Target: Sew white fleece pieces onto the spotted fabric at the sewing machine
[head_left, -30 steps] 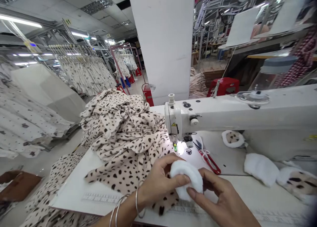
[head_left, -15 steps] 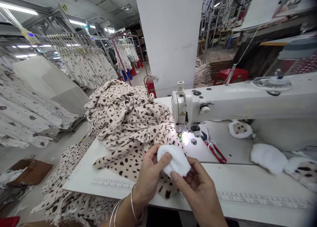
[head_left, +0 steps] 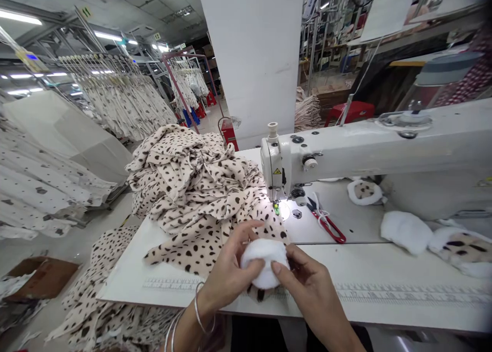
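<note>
A small white fluffy fabric piece [head_left: 265, 254] is pinched between both hands just in front of the sewing machine. My left hand [head_left: 234, 262], with bangles at the wrist, grips its left side, the thumb lying on top. On the right side, my right hand [head_left: 307, 277] closes on the same piece with its thumb pressed on the surface. Spotted pink fabric [head_left: 200, 188] is heaped to the left, with part of it running under the needle area and below my hands. The sewing machine head [head_left: 277, 170] stands just beyond.
Red-handled scissors [head_left: 330, 226] lie on the machine bed. White fluffy pieces [head_left: 406, 231] rest at the right, some with spotted centres. A ruler strip [head_left: 384, 293] runs along the table's front. A cardboard box [head_left: 46, 277] sits on the floor at left.
Both hands have drawn closer around the white piece, which is now rounder and more bunched. The whole view has shifted slightly, with the machine appearing further left.
</note>
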Demonstrator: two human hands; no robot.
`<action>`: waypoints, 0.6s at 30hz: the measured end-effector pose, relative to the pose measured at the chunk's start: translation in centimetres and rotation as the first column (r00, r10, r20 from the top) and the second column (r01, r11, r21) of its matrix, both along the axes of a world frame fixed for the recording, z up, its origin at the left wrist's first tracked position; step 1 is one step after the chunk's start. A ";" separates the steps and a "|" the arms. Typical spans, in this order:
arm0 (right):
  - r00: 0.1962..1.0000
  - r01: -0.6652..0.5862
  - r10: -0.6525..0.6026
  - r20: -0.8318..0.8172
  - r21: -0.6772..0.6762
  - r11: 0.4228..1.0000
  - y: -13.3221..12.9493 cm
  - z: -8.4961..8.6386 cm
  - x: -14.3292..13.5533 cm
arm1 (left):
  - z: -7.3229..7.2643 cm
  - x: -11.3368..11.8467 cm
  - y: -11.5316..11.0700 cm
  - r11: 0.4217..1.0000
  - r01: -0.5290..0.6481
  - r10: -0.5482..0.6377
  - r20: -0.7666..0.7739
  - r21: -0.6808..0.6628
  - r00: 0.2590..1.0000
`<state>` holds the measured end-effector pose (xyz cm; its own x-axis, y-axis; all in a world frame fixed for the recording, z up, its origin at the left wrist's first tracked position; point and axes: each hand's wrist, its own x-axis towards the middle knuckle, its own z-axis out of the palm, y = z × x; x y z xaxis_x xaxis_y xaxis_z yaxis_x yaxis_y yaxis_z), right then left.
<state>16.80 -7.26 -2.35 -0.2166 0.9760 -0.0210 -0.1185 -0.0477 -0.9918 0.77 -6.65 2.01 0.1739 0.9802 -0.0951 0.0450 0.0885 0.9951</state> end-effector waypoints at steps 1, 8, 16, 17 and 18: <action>0.998 -0.008 0.005 0.058 0.050 0.999 0.0 0.2 0.1 | 0.3 -0.3 0.0 0.998 0.063 -0.064 -0.054 -0.020 0.997; 0.924 -0.199 0.141 0.355 0.131 0.971 2.2 1.5 3.7 | 1.0 -0.3 0.2 0.996 0.077 -0.070 -0.155 0.041 0.985; 0.521 0.062 -0.472 0.711 0.520 0.852 7.7 -1.3 11.2 | -0.9 1.2 -0.4 0.993 -0.109 0.115 0.130 -0.049 0.985; 0.498 0.096 -0.493 0.714 0.519 0.849 7.8 -1.1 12.3 | -1.0 1.5 -0.5 0.988 -0.147 0.152 0.121 -0.050 0.981; 0.460 0.142 -0.525 0.716 0.524 0.840 7.7 -0.8 13.7 | -1.0 1.7 -0.5 0.980 -0.192 0.197 0.103 -0.051 0.975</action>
